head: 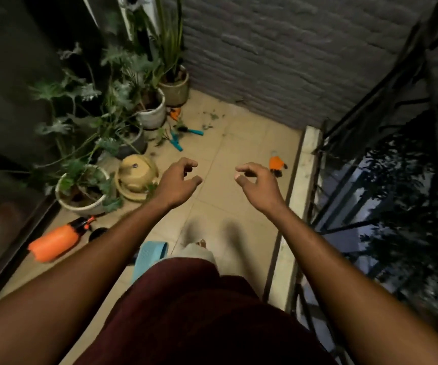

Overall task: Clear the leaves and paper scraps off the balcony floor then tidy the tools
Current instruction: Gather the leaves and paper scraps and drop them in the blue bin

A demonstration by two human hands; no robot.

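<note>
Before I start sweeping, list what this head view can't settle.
Head view throughout.
1. Scraps by the brick wall: too small and blurred to tell leaves from paper.
2. Blue item: partly covered by the left forearm and dark red clothing.
3. Orange item beside the white pot: small, partly hidden by it.

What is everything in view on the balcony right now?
potted plants: four, white, dark and beige pots, along the left side
overturned pot: one, yellow, beside the nearest plant
spray bottle: one, orange, lying at left
hand tools: two, blue-handled, floor by the pots
small tool: one, orange, near the right kerb
leaf scraps: several, green, far floor
plastic item: one, light blue, near the feet
left hand: one, empty, held over the floor
right hand: one, empty, beside it
</note>
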